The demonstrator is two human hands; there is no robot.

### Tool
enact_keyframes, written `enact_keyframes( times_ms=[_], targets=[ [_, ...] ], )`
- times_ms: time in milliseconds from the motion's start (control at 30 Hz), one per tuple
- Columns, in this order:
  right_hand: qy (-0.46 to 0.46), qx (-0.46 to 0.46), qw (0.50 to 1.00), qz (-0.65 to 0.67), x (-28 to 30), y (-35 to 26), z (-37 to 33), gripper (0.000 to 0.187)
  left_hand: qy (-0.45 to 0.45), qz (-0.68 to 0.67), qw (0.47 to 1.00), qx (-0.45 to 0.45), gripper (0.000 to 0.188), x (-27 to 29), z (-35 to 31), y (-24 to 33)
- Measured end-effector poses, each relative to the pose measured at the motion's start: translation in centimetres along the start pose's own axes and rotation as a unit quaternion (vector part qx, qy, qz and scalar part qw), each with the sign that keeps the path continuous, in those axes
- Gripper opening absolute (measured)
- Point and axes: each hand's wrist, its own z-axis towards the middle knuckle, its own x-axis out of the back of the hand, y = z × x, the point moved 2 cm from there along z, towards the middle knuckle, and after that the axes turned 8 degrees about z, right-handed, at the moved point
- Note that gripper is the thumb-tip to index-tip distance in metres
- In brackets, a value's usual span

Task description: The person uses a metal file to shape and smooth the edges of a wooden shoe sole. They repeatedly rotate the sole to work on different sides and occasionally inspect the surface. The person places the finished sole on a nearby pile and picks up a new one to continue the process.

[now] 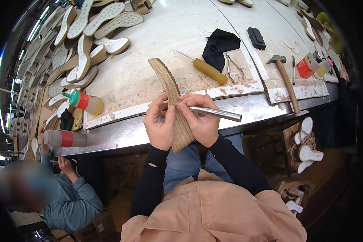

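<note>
Over the table's front edge I hold a beige, braided-looking wedge shoe sole (181, 128), with its narrow end pointing up and away. My left hand (160, 126) grips its left side, thumb pressed on the braid. From the right, my right hand (202, 123) pinches the sole's edge with thumb and fingers. A silver metal rod (220, 113) sticks out of this same hand to the right; its other end is hidden by the fingers. Beyond the hands lie an awl with a yellow handle (209, 71), a black cloth (220, 48) and metal pliers (234, 69).
Many wedge soles (84, 56) are heaped at the left. A green-capped glue bottle (86, 101) and a red-banded bottle (66, 138) stand nearby. A hammer (287, 82) and a black case (256, 38) lie right. A person in a teal sleeve (82, 197) sits at left.
</note>
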Motion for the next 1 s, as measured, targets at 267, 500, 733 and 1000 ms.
enact_keyframes(
  times_ms=[267,500,733,1000],
  targets=[
    [0.034,0.039,0.999,0.014,-0.5,0.4,-0.4,0.020,-0.004,0.014,1.000,0.003,0.033,0.1,0.1,0.2],
    [0.107,-0.083,0.984,0.113,-1.3,-0.2,-0.4,0.018,-0.013,0.019,1.000,0.008,0.032,0.3,0.2,-0.3],
    [-0.053,-0.018,0.997,-0.043,0.7,-4.1,2.9,0.017,-0.257,0.036,0.963,0.065,0.032,3.3,2.9,1.3],
    [-0.285,-0.058,0.942,-0.170,1.8,-6.5,4.3,0.018,-0.412,0.106,0.905,0.026,0.027,3.5,2.6,4.3]
  ],
)
